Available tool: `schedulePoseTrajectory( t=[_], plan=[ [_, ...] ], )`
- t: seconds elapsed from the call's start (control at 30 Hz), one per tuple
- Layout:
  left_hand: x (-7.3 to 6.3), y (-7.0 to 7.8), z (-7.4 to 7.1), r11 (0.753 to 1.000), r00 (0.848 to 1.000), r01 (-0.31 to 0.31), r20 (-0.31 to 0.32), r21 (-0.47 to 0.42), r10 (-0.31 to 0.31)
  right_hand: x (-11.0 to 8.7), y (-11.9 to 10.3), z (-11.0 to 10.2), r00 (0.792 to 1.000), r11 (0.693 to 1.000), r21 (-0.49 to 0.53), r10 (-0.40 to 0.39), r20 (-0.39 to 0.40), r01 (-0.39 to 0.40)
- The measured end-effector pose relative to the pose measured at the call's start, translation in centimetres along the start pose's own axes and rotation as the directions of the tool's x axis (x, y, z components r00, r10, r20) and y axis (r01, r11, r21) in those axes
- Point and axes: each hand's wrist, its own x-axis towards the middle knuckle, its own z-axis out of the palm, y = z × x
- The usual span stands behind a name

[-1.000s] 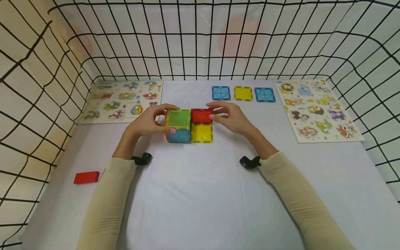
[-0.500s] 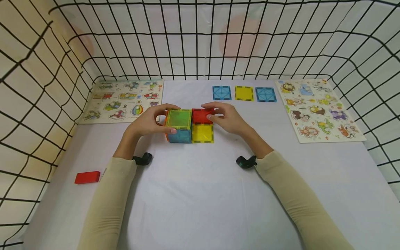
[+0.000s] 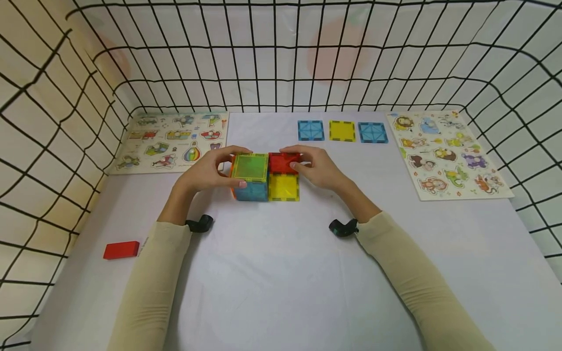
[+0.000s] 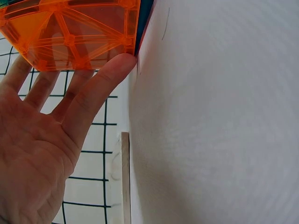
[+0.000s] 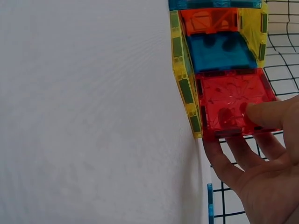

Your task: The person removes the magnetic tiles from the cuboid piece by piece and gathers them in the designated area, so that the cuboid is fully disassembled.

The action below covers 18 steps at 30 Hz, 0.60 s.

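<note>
A cube of translucent magnetic tiles [image 3: 250, 167] stands mid-table, with a yellow top and a blue near side. My left hand [image 3: 206, 168] holds it from the left, thumb at the near side and fingers behind. The left wrist view shows the orange side tile [image 4: 70, 37] between thumb and fingers. Right of the cube lies a flat yellow magnetic tile [image 3: 284, 187]. At its far edge a red magnetic tile [image 5: 233, 100] stands against the cube. My right hand [image 3: 322, 168] pinches the red tile, thumb on its near face and fingers behind.
Two blue tiles [image 3: 311, 130] and a yellow tile [image 3: 342, 131] lie in a row at the back. Picture puzzle boards lie at the back left [image 3: 175, 144] and right [image 3: 448, 156]. A red block [image 3: 121, 249] lies by the left sleeve. Black wire mesh [image 3: 276, 63] surrounds the table.
My right hand has moved a little left, its thumb and fingers coming further over the red tile. The left hand stays on the cube.
</note>
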Motion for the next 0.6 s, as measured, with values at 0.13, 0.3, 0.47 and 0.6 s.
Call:
schedulePoseTrajectory(
  t=[0.13, 0.3, 0.47, 0.6],
  plan=[
    [-0.01, 0.09, 0.00, 1.000, 1.000, -0.004, -0.001, -0.001, 0.004, -0.03, 0.08, 0.01, 1.000, 1.000, -0.027, 0.006, -0.006, -0.007],
    [-0.07, 0.21, -0.01, 1.000, 1.000, -0.008, 0.001, -0.002, 0.008, -0.10, 0.38, 0.06, 0.999, 0.999, -0.037, 0.001, -0.043, -0.003],
    [-0.11, 0.23, 0.03, 1.000, 1.000, -0.005, 0.002, 0.007, 0.005, -0.24, 0.67, 0.18, 0.994, 0.998, -0.066, 0.005, -0.108, -0.013],
    [-0.18, 0.37, 0.08, 1.000, 1.000, 0.004, -0.001, 0.017, -0.004, -0.41, 0.59, -0.07, 0.987, 0.997, -0.066, 0.020, -0.160, -0.031]
  ],
)
